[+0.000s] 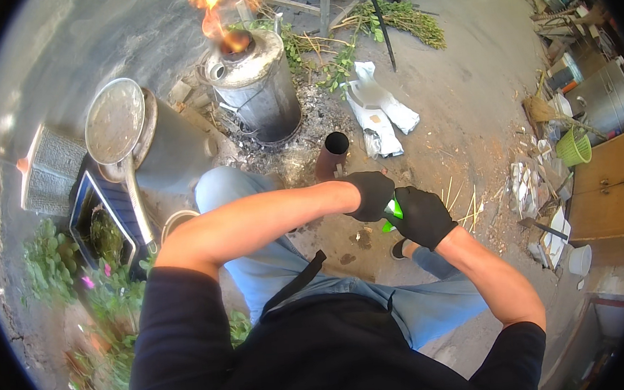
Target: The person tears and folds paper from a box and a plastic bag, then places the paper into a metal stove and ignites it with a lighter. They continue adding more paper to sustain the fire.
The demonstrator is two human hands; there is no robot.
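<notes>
In black gloves, my left hand (371,196) and my right hand (423,216) meet in front of my knees. Both are closed around a small bright green and white piece (395,209), perhaps a packet; most of it is hidden by the fingers. Just beyond my left hand, a rusty metal pipe (331,160) stands upright with its round top opening showing. Farther off, a soot-stained metal kettle-like boiler (259,89) stands on ash, and flames (215,15) rise from its top opening.
White crumpled bags (376,107) lie past the pipe. Cut leafy branches (403,23) lie behind. At left are a large pot (176,139), a long-handled ladle (116,119) and potted plants (105,288). At right are a green basket (573,147), a broom (544,108) and a wooden cabinet (605,183).
</notes>
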